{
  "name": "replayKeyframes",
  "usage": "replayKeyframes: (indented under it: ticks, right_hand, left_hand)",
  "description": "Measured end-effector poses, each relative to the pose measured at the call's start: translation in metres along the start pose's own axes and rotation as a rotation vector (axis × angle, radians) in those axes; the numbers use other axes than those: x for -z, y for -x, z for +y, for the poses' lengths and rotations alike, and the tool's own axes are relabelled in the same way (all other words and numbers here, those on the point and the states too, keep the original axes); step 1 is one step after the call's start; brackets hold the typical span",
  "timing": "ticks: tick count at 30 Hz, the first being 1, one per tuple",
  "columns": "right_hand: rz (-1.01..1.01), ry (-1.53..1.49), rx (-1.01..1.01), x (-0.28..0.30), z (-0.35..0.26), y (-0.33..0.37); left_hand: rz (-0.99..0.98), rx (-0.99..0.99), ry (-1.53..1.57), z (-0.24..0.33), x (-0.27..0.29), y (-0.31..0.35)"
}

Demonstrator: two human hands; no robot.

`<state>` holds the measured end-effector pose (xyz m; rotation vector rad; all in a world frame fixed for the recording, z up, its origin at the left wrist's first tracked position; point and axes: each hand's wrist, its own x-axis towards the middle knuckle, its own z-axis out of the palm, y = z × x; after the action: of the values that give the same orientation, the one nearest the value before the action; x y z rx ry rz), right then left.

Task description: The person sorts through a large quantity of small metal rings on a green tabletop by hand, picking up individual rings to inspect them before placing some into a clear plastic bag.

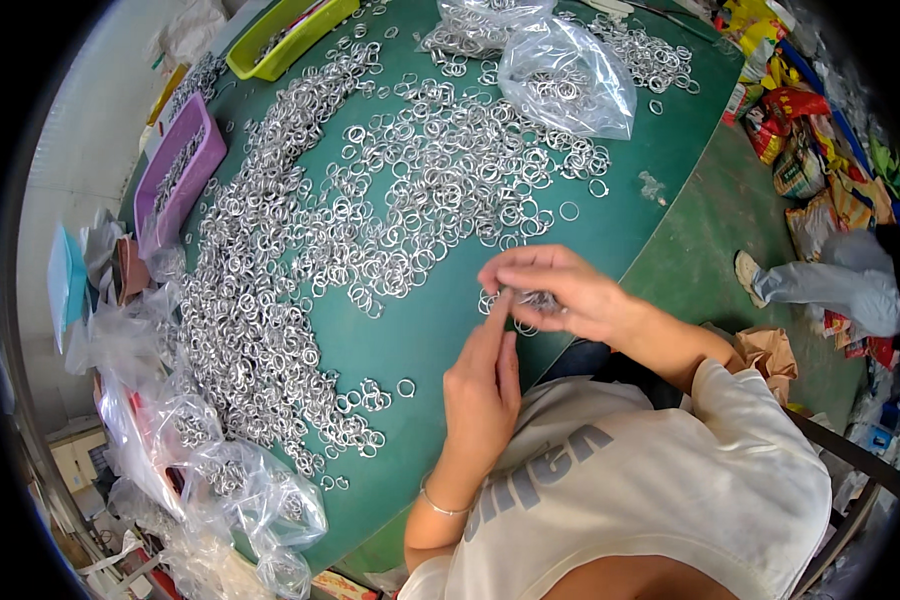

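Over the near right edge of the green table (355,335), my right hand (570,290) curls around several small silver metal rings (538,299). My left hand (482,390) comes up from below, its index finger stretched out to the rings and the fingertips of my right hand. The left thumb stands apart from that finger, and I see nothing gripped between them. A few more rings lie on the table under my hands. Just beyond is a wide scatter of loose metal rings (410,215), with a thicker heap of rings (240,320) to its left.
A clear plastic bag (570,75) with rings lies at the far side. A purple bin (210,155) and a yellow-green bin (270,68) stand along the left and far edges. Plastic bags (270,500) cover the near left. Colourful packages (795,150) and another person's leg (830,285) are at right.
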<state>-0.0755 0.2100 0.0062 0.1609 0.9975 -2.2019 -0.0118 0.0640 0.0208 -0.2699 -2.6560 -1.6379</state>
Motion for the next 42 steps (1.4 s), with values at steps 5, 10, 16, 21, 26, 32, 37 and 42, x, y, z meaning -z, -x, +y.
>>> replayKeyframes:
  ticks: [5,10,16,21,26,32,37,42]
  right_hand:
    - [0.022,-0.319,0.168,0.055,-0.019,0.016]
    - [0.831,1.407,0.635,0.083,-0.045,0.021]
    - [0.794,1.526,0.698,0.094,-0.04,0.012]
    - [0.141,0.224,0.485,0.086,-0.047,0.018]
    - [-0.128,-0.506,0.37,0.094,-0.04,0.008]
    - [0.021,0.032,0.261,0.075,-0.042,0.012]
    - [0.167,1.046,0.538,0.055,-0.026,0.002]
    - [0.382,1.707,0.783,0.033,0.004,-0.016]
  left_hand:
    - [-0.124,-0.014,-0.009,-0.005,0.005,-0.001]
    - [-0.068,-0.035,-0.127,-0.02,0.001,0.005]
    - [-0.066,-0.067,-0.305,-0.024,-0.009,0.008]
    - [-0.049,0.03,-0.212,-0.023,-0.006,0.011]
    - [-0.025,0.0,-0.242,-0.021,-0.008,0.012]
    - [-0.055,-0.011,-0.282,-0.031,-0.004,0.008]
    - [-0.108,-0.003,-0.388,-0.04,0.003,-0.006]
    - [-0.028,-0.077,-0.419,-0.045,-0.007,-0.018]
